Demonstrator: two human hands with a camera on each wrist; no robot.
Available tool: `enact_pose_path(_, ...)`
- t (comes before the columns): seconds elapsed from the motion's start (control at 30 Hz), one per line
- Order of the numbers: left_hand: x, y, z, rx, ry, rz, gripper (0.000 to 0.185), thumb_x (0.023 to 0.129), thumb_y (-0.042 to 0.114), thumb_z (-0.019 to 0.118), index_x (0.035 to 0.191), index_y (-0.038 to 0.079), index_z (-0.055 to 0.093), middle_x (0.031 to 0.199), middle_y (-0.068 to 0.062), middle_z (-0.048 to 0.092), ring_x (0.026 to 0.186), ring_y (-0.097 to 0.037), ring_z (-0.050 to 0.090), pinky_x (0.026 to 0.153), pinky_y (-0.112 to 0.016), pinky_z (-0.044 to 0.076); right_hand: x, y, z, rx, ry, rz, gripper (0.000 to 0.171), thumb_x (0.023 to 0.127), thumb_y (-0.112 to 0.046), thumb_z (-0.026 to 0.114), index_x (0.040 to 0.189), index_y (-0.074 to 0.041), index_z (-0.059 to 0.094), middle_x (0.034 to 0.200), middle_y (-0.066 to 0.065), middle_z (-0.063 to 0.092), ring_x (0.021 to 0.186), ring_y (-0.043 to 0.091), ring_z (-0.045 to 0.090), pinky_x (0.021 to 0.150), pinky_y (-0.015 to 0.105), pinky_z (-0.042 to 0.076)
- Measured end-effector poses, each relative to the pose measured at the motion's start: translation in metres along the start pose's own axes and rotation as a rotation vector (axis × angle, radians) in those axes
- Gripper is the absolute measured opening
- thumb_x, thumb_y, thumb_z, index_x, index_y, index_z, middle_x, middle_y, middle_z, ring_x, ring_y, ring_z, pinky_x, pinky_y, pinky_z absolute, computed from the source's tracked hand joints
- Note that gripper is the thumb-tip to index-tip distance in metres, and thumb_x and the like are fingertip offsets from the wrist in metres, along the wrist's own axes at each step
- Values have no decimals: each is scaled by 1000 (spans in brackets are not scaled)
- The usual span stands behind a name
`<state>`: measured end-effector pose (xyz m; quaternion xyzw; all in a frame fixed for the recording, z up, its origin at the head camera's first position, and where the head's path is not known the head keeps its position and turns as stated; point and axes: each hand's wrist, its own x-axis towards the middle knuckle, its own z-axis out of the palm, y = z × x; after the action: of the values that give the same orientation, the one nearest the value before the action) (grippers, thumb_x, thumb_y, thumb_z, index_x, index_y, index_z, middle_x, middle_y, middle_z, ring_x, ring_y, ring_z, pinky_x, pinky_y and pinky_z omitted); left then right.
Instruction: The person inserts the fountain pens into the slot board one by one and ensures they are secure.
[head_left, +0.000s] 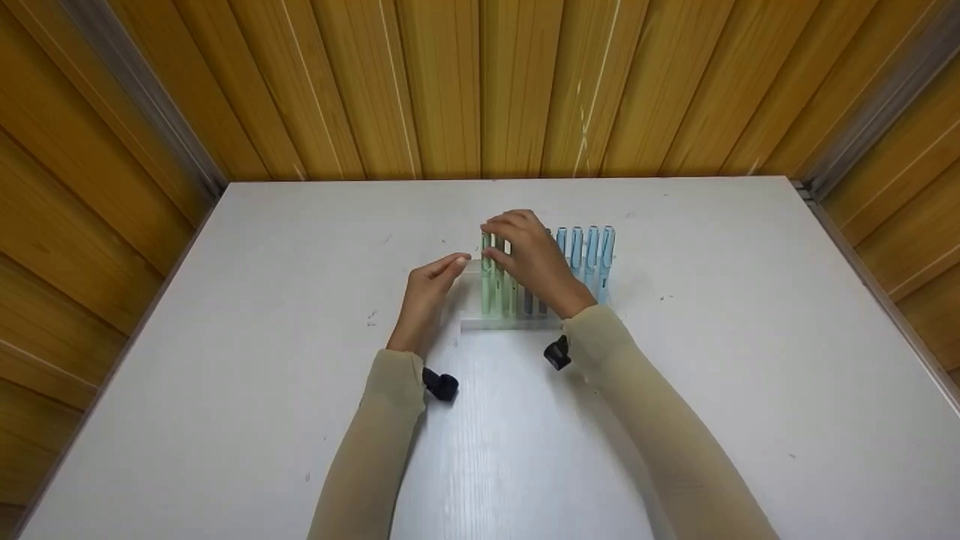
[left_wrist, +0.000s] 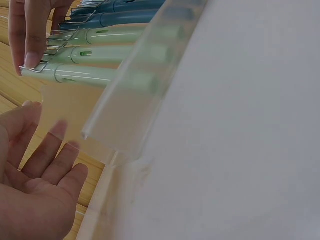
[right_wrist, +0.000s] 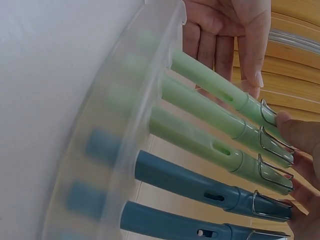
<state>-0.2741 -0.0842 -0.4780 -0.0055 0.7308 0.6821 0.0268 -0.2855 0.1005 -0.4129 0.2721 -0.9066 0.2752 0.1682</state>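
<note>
A translucent pen stand (head_left: 510,324) holds a row of upright fountain pens with wire clips. Its left end has three light green pens, the outermost being a green fountain pen (right_wrist: 215,82). My right hand (head_left: 536,259) pinches that pen near its cap top, thumb and fingers on either side. The other fingers arch over neighbouring caps. At the stand's left edge, my left hand (head_left: 435,289) has thumb and index finger together on the clear back plate (left_wrist: 70,107). Its other fingers, loosely bent, show through the plate in the left wrist view.
Dark blue pens (right_wrist: 185,182) stand beside the green ones, partly hidden by my right hand in the head view. Several light blue pens (head_left: 592,251) fill the right end. The white table (head_left: 225,360) meets wood-panelled walls (head_left: 442,90) at the back and sides.
</note>
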Motion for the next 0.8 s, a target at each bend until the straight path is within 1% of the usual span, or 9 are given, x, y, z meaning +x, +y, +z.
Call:
enact_pose_path(0.17, 0, 0, -1, -12, -8, 12, 40, 90, 43, 65, 119, 16, 69, 128, 1, 64, 128, -16, 52, 110, -39, 40, 1, -1, 2, -42, 5, 1, 36, 89, -23, 70, 122, -10, 66, 125, 7, 64, 124, 25, 50, 108, 42, 40)
enact_pose_path(0.2, -2, 4, -1, -21, -16, 5, 40, 91, 41, 64, 120, 14, 69, 128, 0, 64, 128, -16, 52, 110, -38, 39, 0, -1, 2, -45, 3, 5, 37, 89, -23, 70, 122, -10, 66, 125, 7, 64, 124, 25, 50, 109, 43, 39)
enact_pose_path(0.27, -2, 4, -1, -32, -16, 4, 39, 91, 40, 65, 120, 14, 69, 128, -1, 64, 128, -16, 52, 110, -38, 39, 0, -1, 3, -51, -1, 11, 37, 89, -24, 70, 123, -10, 66, 126, 7, 63, 125, 25, 50, 110, 44, 38)
enact_pose_path(0.4, -2, 5, 0, -45, 4, 4, 35, 92, 35, 65, 118, 12, 69, 127, -3, 65, 126, -17, 53, 110, -39, 40, -1, -1, 3, -67, -3, 18, 39, 90, -26, 68, 126, -12, 63, 131, 8, 61, 129, 26, 48, 114, 45, 34)
enact_pose_path(0.43, 0, 2, 1, -46, 14, 13, 35, 92, 35, 65, 117, 12, 70, 125, -2, 65, 125, -16, 54, 109, -39, 40, -2, -1, 2, -74, 1, 14, 39, 91, -26, 67, 127, -12, 63, 132, 8, 60, 130, 26, 48, 115, 45, 32)
enact_pose_path(0.57, 0, 5, 1, -24, 23, 13, 34, 94, 34, 62, 120, 12, 68, 127, -2, 64, 126, -16, 53, 110, -39, 40, -4, 0, -1, -81, 29, 14, 41, 95, -29, 62, 132, -12, 59, 136, 8, 58, 134, 27, 45, 118, 45, 25)
enact_pose_path(0.7, 0, 12, -2, 48, 22, 8, 39, 97, 40, 55, 128, 17, 62, 137, -1, 57, 131, -19, 49, 113, -40, 36, -8, 3, -11, -66, 42, 51, 45, 98, -34, 56, 138, -14, 53, 142, 7, 53, 139, 25, 39, 120, 46, 19)
enact_pose_path(0.77, 1, 15, -5, 116, 26, 21, 42, 99, 41, 50, 134, 19, 57, 144, -1, 51, 135, -22, 46, 114, -41, 35, -11, 5, -17, -72, 53, 70, 48, 99, -37, 52, 141, -15, 49, 146, 7, 49, 142, 25, 35, 121, 47, 17)
enact_pose_path(0.8, 1, 18, -6, 165, 30, 25, 44, 100, 43, 48, 138, 20, 53, 148, -1, 47, 137, -23, 43, 115, -42, 33, -13, 7, -20, -76, 62, 80, 49, 100, -38, 50, 143, -15, 46, 147, 8, 47, 143, 25, 33, 121, 47, 16)
